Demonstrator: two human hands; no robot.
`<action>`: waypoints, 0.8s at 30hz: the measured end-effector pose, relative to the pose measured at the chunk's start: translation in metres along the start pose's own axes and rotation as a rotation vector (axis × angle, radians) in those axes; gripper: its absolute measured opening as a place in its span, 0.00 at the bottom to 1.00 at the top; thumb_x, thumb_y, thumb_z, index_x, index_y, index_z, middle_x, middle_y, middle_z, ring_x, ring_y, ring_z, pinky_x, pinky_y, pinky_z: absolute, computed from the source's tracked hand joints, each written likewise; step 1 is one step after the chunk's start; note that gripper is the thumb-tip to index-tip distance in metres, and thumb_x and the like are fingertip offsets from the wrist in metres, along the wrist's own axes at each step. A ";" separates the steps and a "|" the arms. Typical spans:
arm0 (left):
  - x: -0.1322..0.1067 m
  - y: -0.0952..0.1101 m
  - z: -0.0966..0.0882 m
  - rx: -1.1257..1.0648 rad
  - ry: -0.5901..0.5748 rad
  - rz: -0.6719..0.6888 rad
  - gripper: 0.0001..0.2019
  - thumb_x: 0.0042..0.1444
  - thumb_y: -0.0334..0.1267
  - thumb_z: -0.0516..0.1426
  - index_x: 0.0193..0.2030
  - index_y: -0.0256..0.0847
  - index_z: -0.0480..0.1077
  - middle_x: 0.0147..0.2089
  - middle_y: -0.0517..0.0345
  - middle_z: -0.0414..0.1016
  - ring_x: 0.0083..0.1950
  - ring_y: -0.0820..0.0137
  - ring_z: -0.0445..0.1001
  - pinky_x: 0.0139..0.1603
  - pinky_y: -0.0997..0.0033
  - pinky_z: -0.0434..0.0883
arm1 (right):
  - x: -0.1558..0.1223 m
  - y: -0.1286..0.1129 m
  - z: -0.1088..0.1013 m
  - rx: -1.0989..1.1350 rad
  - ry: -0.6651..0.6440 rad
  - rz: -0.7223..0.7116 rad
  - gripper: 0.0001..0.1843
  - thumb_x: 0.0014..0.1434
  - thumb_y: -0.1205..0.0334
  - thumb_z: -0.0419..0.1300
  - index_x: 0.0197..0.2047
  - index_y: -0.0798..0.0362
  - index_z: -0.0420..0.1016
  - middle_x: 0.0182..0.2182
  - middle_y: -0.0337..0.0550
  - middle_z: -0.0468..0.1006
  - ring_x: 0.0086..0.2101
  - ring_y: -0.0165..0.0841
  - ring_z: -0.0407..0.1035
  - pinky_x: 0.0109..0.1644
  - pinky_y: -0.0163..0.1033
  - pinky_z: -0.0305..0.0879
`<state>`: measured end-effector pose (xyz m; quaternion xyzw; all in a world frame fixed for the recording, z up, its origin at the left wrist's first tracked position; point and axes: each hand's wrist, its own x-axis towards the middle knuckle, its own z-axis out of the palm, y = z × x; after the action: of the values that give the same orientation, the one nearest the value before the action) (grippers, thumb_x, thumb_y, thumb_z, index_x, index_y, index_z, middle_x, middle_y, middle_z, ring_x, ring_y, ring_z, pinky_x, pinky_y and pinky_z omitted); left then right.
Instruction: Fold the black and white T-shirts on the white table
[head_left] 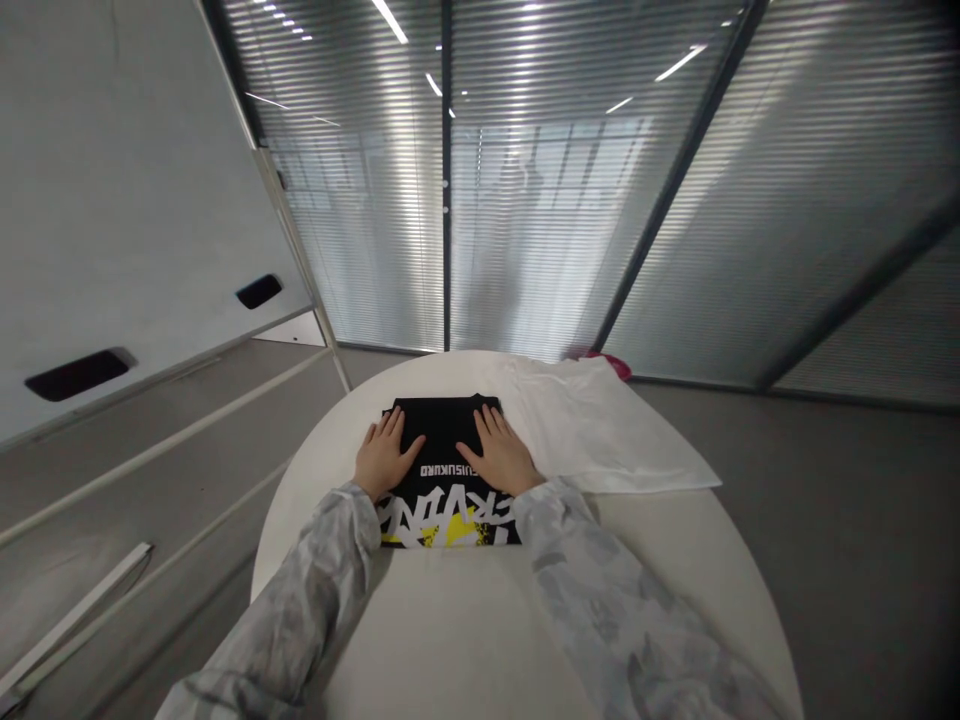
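Hands apart, flat, palms down, gripping nothing; left hand (pixel 386 460) at 9 o'clock, right hand (pixel 504 458) at 3. Round white table (pixel 450 625) under everything. White cloth (pixel 615 430) just past right hand, toward 2 o'clock. Folded black garment (pixel 435 430) at wearer's 12, directly under both hands, squarish, no clear long axis, neither hand nearer. White-and-yellow print (pixel 457 525) at its 6 o'clock edge
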<state>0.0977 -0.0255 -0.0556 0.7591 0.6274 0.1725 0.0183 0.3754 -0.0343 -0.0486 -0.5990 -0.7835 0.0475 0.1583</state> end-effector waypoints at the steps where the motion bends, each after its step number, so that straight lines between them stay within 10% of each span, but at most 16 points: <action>1: 0.001 -0.001 0.001 -0.003 0.009 -0.013 0.39 0.74 0.63 0.48 0.82 0.40 0.56 0.84 0.47 0.50 0.84 0.52 0.51 0.83 0.46 0.52 | 0.001 -0.001 0.000 0.002 -0.003 0.016 0.52 0.73 0.30 0.46 0.82 0.65 0.51 0.81 0.57 0.45 0.79 0.49 0.39 0.82 0.51 0.39; 11: 0.003 -0.009 0.003 -0.073 0.143 -0.163 0.40 0.71 0.63 0.53 0.78 0.33 0.61 0.80 0.32 0.59 0.81 0.44 0.58 0.80 0.43 0.53 | 0.001 -0.001 0.000 0.005 0.008 -0.005 0.50 0.74 0.33 0.46 0.81 0.66 0.53 0.81 0.59 0.48 0.79 0.49 0.41 0.82 0.51 0.39; 24: 0.010 -0.019 -0.003 -0.287 0.234 -0.143 0.36 0.66 0.52 0.63 0.74 0.36 0.62 0.61 0.37 0.80 0.62 0.48 0.78 0.64 0.50 0.73 | 0.000 0.002 0.004 0.002 0.040 -0.013 0.48 0.74 0.34 0.47 0.81 0.64 0.55 0.80 0.57 0.51 0.79 0.49 0.43 0.81 0.51 0.42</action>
<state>0.0806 -0.0124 -0.0547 0.6770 0.6466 0.3454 0.0654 0.3756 -0.0330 -0.0525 -0.5946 -0.7840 0.0350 0.1748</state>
